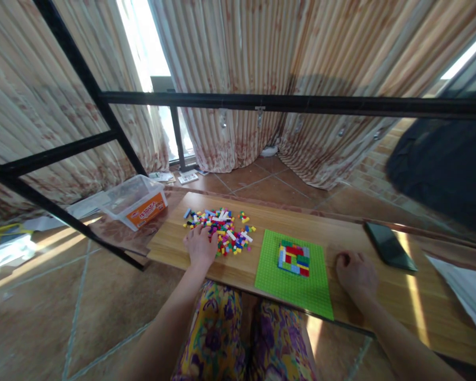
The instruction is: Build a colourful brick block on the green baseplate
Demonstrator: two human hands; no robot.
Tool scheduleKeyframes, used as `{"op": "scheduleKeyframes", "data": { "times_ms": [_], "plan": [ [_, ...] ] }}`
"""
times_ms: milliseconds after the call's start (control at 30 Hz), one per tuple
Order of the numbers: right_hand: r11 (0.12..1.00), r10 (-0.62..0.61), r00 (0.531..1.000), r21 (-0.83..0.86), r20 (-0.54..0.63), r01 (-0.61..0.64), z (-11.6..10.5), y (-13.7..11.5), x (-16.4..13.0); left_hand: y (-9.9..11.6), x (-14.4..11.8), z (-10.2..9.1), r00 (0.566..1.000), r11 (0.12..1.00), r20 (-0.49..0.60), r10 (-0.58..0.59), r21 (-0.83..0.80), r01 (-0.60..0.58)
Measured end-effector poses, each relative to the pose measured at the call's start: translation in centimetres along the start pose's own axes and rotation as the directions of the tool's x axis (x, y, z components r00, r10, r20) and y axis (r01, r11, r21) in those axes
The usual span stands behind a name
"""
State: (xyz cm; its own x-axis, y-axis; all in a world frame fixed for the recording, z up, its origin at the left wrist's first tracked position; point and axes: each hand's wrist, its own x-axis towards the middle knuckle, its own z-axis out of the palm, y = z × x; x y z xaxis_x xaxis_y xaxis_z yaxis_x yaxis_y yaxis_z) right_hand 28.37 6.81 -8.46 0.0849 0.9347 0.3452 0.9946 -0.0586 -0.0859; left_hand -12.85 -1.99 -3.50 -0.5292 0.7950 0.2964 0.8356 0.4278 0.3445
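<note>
A pile of small coloured bricks (pixel 226 228) lies on the wooden board (pixel 341 227) at the left. My left hand (pixel 200 245) rests palm down at the pile's near left edge, fingers reaching into the bricks; whether it holds one is hidden. A green baseplate (pixel 273 267) lies in the middle, overhanging the board's near edge, with a small patch of red, blue, green and yellow bricks (pixel 294 258) built on it. My right hand (pixel 355 273) sits curled on the board just right of the baseplate, nothing visible in it.
A dark phone (pixel 388 246) lies on the board at the right, white paper (pixel 466 288) beyond it. A clear plastic box with an orange label (pixel 137 201) stands left of the board. Black metal frame bars (pixel 262 101) cross in front of curtains. My patterned lap shows below.
</note>
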Motion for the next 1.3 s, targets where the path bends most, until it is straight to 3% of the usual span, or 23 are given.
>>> {"op": "scheduleKeyframes", "data": {
  "times_ms": [300, 633, 900, 1033, 1300],
  "plan": [
    [1.000, -0.008, 1.000, -0.014, 0.002, 0.008, 0.2, 0.1, 0.0, 1.4, 0.9, 0.7, 0.999, 0.999, 0.036, -0.031, 0.044, 0.029],
    [1.000, -0.022, 1.000, -0.010, -0.002, 0.022, 0.3, 0.3, 0.0, 1.6, -0.4, 0.4, 0.986, 0.985, 0.092, 0.141, -0.109, -0.131],
    [0.999, -0.027, 1.000, -0.015, 0.009, 0.028, 0.5, 0.5, 0.1, 1.2, 2.6, 0.2, 0.990, 0.992, 0.061, 0.124, -0.023, -0.123],
    [0.999, -0.022, 1.000, -0.028, 0.012, 0.023, 0.4, 0.3, 0.0, 1.4, 3.8, 0.3, 0.977, 0.983, 0.118, 0.177, 0.021, -0.181],
    [0.999, -0.028, 0.999, -0.041, 0.015, 0.029, 0.5, 0.4, 0.1, 2.1, 1.2, 0.9, 0.946, 0.967, 0.207, 0.249, -0.005, -0.253]
  ]
}}
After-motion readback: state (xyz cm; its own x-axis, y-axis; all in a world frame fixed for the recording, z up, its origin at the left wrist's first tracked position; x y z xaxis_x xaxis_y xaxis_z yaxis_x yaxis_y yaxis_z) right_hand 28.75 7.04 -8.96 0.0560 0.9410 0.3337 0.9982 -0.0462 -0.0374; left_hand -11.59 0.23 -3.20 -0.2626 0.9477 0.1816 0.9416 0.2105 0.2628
